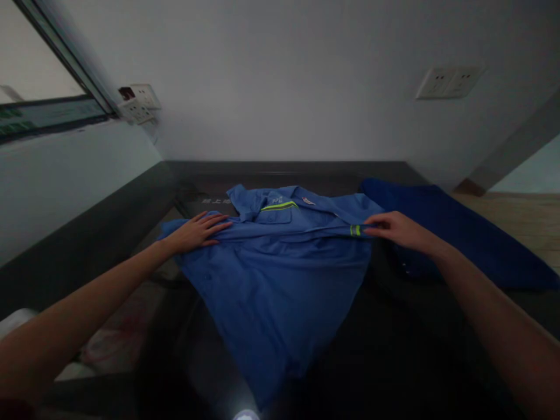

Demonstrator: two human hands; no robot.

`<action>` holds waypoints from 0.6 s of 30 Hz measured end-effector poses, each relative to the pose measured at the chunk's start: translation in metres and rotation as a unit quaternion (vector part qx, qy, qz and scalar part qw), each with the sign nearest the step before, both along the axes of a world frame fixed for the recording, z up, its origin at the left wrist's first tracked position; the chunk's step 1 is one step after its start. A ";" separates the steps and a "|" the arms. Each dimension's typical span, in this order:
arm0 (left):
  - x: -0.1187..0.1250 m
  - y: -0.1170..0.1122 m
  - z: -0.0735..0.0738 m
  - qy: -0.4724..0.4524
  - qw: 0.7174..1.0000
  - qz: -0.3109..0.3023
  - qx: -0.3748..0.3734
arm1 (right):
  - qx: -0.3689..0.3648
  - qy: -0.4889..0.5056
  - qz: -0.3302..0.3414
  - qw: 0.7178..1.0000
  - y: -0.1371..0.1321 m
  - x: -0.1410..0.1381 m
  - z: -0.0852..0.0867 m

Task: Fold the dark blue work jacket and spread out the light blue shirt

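A blue work jacket (pixel 280 286) with yellow-green reflective strips lies spread on a dark surface, its lower part hanging toward me. Across its middle runs a sleeve laid sideways. My left hand (pixel 199 230) rests flat on the jacket's left side, fingers spread. At the right, my right hand (pixel 389 227) pinches the end of the sleeve, beside a short reflective band. The collar and a chest pocket with a reflective stripe and white lettering face up at the far side.
A darker blue cloth (pixel 455 233) lies to the right on the dark table (pixel 271 168). Wall sockets (pixel 450 81) sit on the wall behind, and a power strip (pixel 137 108) hangs near the window at the left. White items (pixel 20 321) show at the lower left.
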State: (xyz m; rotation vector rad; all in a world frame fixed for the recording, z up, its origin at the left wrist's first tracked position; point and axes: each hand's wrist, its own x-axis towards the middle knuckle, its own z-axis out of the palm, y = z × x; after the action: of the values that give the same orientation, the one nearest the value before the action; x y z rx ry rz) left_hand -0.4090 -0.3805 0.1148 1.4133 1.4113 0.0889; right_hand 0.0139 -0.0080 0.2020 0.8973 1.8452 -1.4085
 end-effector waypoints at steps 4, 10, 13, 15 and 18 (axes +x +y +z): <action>-0.005 0.019 -0.002 0.018 0.999 0.002 0.036 | -0.031 0.004 0.010 0.999 -0.001 -0.006 0.029; 0.078 0.062 0.089 -0.009 0.997 0.051 0.061 | 0.224 -0.025 0.091 0.970 -0.010 -0.020 -0.002; 0.136 0.061 0.136 -0.067 0.996 -0.007 0.059 | 0.299 -0.033 0.135 0.944 -0.031 -0.043 -0.009; 0.162 0.053 0.152 -0.091 0.994 -0.040 0.052 | 0.304 0.024 0.141 0.942 -0.049 -0.063 -0.006; 0.173 0.038 0.156 -0.119 0.989 -0.072 0.050 | 0.230 0.103 0.167 0.953 -0.073 -0.087 0.000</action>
State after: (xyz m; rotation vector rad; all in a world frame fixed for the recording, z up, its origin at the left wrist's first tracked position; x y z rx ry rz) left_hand -0.2359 -0.3423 0.2708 1.5289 1.1196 0.2304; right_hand -0.0729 -0.0809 0.2019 0.6201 2.4113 -0.9039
